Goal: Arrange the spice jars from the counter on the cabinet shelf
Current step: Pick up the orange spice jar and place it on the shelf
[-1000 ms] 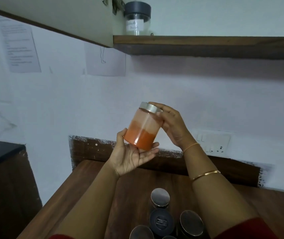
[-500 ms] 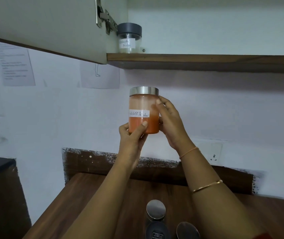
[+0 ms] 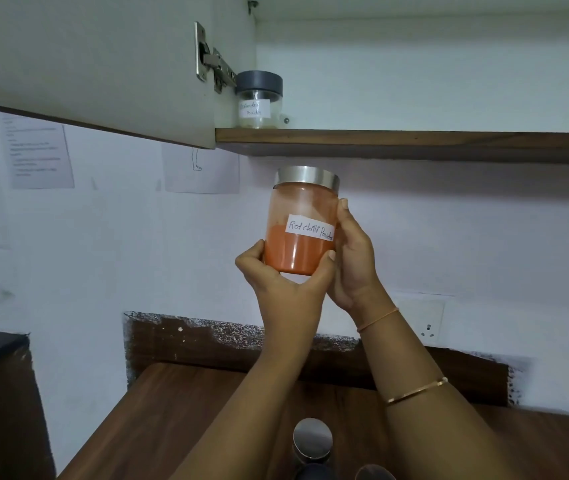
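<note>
Rising from the counter (image 3: 172,410) at six o'clock toward the cabinet shelf (image 3: 414,137) at twelve, the red chilli powder jar (image 3: 297,247) is now upright, label forward, just below it; placement looks next; left hand (image 3: 283,292) grips its base, right hand (image 3: 354,258) curls round its side; grey-lidded jar (image 3: 259,102) already shelved at eleven o'clock.

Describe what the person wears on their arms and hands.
The left hand and the right hand are ungloved. The right wrist wears a thin orange thread, and a slim gold bangle sits farther down that forearm. The left forearm wears nothing visible.
</note>
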A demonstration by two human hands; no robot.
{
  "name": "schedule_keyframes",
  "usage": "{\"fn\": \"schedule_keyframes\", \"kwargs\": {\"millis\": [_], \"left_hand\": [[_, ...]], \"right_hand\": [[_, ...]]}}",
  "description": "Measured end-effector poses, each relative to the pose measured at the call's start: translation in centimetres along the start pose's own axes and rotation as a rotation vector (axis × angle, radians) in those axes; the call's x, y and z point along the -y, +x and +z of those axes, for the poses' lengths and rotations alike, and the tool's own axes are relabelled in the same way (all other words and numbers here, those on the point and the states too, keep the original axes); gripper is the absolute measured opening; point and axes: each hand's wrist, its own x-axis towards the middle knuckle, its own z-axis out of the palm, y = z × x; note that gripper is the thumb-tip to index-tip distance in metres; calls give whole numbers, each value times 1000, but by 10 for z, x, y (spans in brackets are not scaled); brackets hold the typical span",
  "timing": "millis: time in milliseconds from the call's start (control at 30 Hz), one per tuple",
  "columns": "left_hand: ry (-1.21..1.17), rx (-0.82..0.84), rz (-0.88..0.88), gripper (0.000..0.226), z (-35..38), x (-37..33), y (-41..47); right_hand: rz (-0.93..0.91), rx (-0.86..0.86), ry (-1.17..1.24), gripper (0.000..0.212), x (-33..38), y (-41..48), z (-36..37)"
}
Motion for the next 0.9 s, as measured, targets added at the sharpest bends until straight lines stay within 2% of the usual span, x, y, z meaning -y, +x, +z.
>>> {"fn": "schedule_keyframes", "kwargs": {"millis": [233,400,733,900], "left_hand": [[126,-34,132,78,6,-9,-9],[119,-35,168,78,6,-14,-11],[-29,56,129,70,2,-12,-4],[-83,100,105,60,1,-11,-2]], "right_hand": [[24,27,109,52,4,-6,1],[12,35,110,52,8,-8,2],[-36,38,40,44,16,-11,1],[-51,-10,-34,54,22,-14,7]]}}
